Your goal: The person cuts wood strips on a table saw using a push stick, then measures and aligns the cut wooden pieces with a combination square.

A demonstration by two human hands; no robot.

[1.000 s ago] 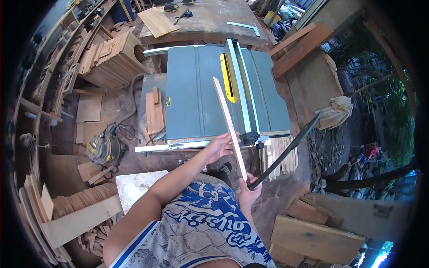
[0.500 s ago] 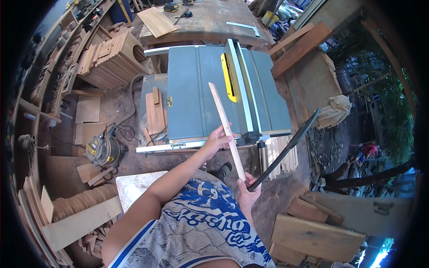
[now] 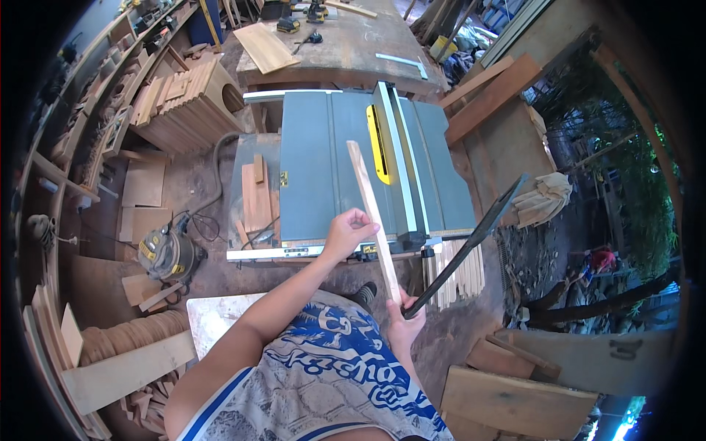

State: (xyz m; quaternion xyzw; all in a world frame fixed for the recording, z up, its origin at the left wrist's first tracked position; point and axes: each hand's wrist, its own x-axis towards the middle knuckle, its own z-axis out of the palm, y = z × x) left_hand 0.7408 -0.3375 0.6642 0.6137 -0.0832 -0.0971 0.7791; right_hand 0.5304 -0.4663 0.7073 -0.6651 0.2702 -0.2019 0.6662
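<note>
A long, pale wooden strip (image 3: 373, 214) slants up from my right hand over the front of a table saw's grey top (image 3: 307, 169). My left hand (image 3: 348, 234) is closed at the strip's middle, thumb and fingertips against its left edge. My right hand (image 3: 406, 325) grips the strip's near end. A long, thin black bar (image 3: 471, 246), broader towards its far end, also rises from the right hand towards the right; its exact kind is unclear. Beyond the strip are the saw's yellow blade insert (image 3: 378, 145) and its long fence (image 3: 397, 165). The blade cannot be made out.
Wood offcuts (image 3: 256, 195) lie left of the saw top. A shop vacuum (image 3: 170, 253) stands on the floor at left. Behind the saw, a workbench (image 3: 353, 48) holds a board and tools. Stacked strips (image 3: 456, 275) are at the saw's front right; boards (image 3: 518, 404) lie lower right.
The view has shifted, so the saw sits slightly lower. My left hand's fingers have drawn back from around the strip to its left edge. The right hand keeps its grip.
</note>
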